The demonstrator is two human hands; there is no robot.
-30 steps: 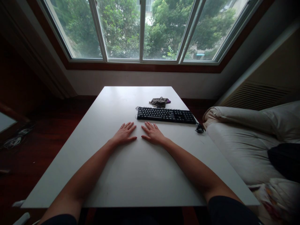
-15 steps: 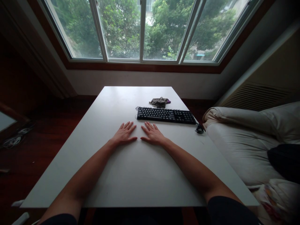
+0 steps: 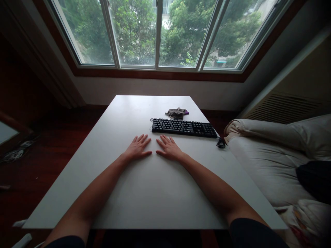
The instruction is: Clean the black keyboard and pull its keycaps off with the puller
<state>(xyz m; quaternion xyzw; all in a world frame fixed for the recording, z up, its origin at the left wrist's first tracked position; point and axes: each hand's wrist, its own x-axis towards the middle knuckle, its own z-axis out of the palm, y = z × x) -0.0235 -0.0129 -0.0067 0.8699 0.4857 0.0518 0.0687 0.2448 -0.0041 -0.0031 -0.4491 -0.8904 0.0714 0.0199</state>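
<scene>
Plainly, both hands lie at rest, palms down, on the white table [image 3: 155, 196], and the nearest thing to them is the black keyboard [image 3: 183, 127], which serves as the landmark here. The left hand [image 3: 137, 147] rests nearer the person than the keyboard and to the left of its left end, well short of touching it. The right hand [image 3: 168, 147] lies in front of the keyboard's left part, its fingertips just beside the near edge, apart from the keys. The two thumbs point toward each other with a narrow gap between them. Neither hand grips anything: the fingers are spread and flattened, and nothing shows between them.

As for progress, no thing is lifted or held at this moment, so the handling appears to be at a pause. The keyboard lies flat and is in neither hand; its dark cable [image 3: 220, 142] is bunched at the right end, close to the table's edge. A crumpled grey cloth [image 3: 176, 113] with a purple patch lies just beyond the keyboard, unfolded and out of both hands' reach as they are placed; whether it touches the keyboard is hard to tell. Thin loops show at the keyboard's left end, too fine to identify.
</scene>
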